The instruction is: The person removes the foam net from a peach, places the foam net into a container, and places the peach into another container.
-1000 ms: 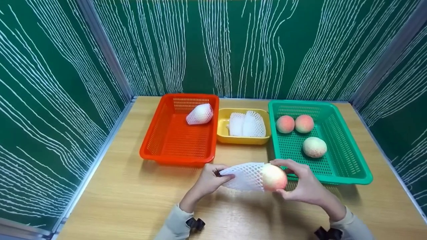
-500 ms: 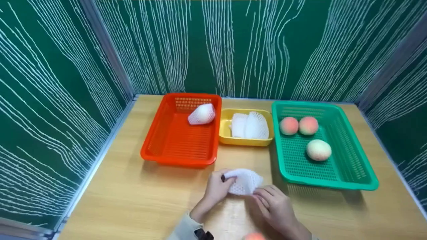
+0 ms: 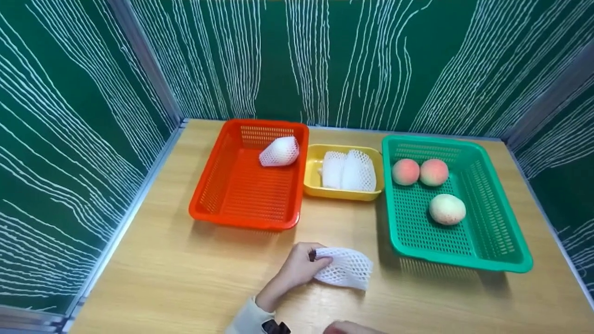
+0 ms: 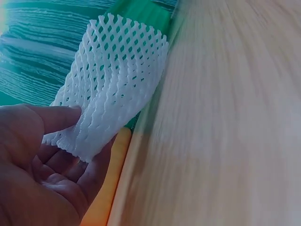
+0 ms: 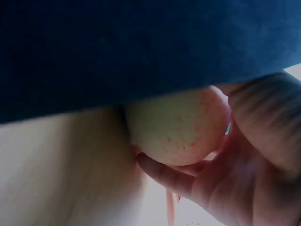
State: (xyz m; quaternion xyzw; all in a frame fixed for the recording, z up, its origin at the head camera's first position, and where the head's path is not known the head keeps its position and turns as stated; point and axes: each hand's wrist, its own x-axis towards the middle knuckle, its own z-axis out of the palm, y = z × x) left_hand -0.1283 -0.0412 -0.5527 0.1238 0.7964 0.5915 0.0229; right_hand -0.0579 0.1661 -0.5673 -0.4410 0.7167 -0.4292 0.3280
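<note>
My left hand [image 3: 299, 266] pinches one end of a white foam fruit net [image 3: 345, 269] over the front of the table. The net hangs flat and limp to the right, its lattice end spread in the left wrist view [image 4: 117, 70]. Only a little of my right hand [image 3: 350, 328] shows at the bottom edge of the head view. In the right wrist view, its fingers curl round a pale peach [image 5: 178, 129] with red specks, close against dark blue cloth [image 5: 131, 52] that hides the top of the fruit.
An orange-red basket [image 3: 197, 211] holds one net-wrapped fruit [image 3: 280, 151]. Beside it, a yellow tray [image 3: 341, 193] carries folded foam nets [image 3: 357, 171]. Three peaches [image 3: 448, 209] lie in the green basket [image 3: 464, 264] at right. Green walls with white lines surround the wooden table [image 3: 153, 269].
The peach, earlier partly in the net's mouth, has come away from it. My right hand has moved down to the bottom edge with the peach, while the left keeps its pinch on the net.
</note>
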